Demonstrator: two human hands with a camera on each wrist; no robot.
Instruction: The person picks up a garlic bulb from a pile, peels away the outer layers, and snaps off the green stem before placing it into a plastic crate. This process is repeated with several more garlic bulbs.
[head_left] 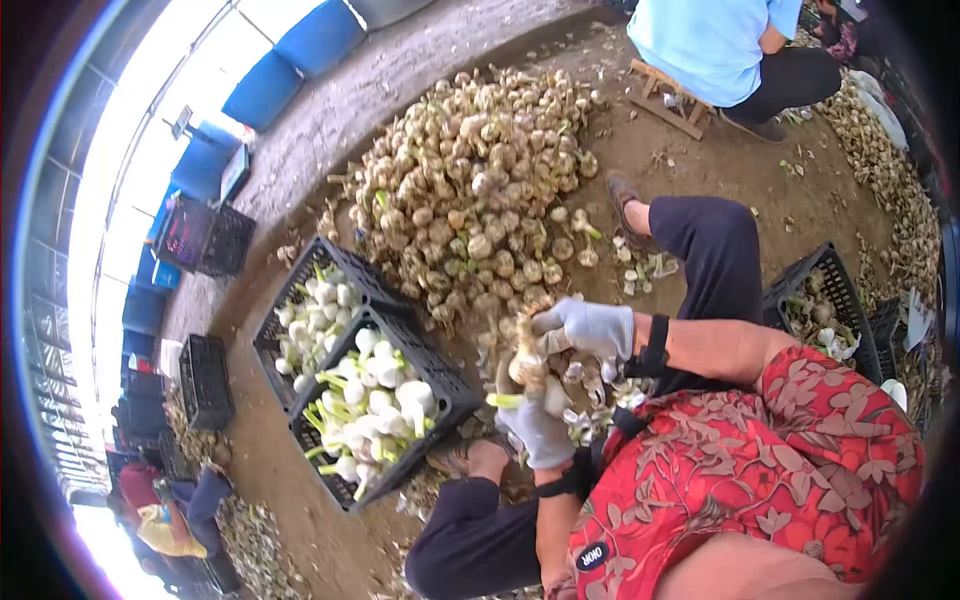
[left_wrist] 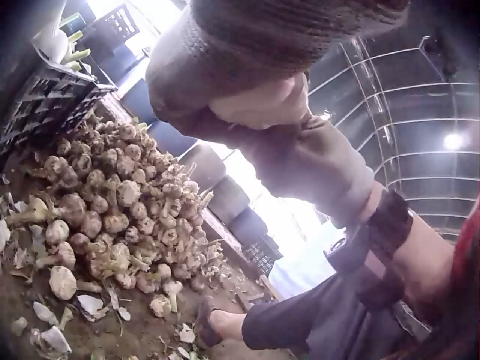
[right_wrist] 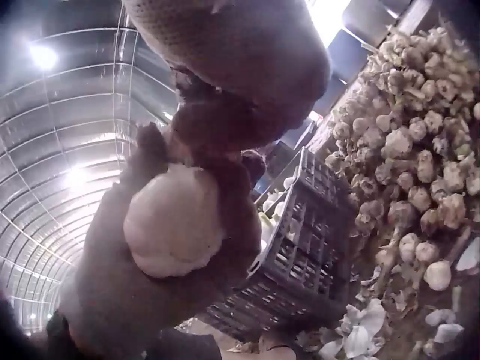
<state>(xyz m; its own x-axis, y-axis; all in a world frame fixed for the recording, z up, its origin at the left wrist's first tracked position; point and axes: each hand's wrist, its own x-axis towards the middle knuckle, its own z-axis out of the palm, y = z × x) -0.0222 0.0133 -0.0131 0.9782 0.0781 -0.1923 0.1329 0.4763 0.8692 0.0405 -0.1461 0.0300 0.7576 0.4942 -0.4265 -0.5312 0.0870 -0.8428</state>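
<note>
Both hands wear light knit gloves and meet over one garlic bulb point(right_wrist: 174, 221). My left hand point(head_left: 541, 428) grips it from below, its pale side facing out in the right wrist view. A green stem point(head_left: 505, 401) sticks out beside the left fingers. Curled over the upper side, my right hand point(head_left: 590, 327) pinches at brownish dry skin point(head_left: 527, 325) on the bulb. In the right wrist view the right glove point(right_wrist: 240, 60) covers the top edge of the bulb. From the left wrist the right hand point(left_wrist: 322, 161) partly blocks the work.
A large heap of unpeeled garlic point(head_left: 470, 190) lies in front. Black crates point(head_left: 350, 490) of white, green-stemmed bulbs point(head_left: 370, 410) stand at the left. Loose peelings point(head_left: 580, 395) litter the ground. Another crate point(head_left: 835, 320) stands beside me, and a person in light blue point(head_left: 705, 45) sits nearby.
</note>
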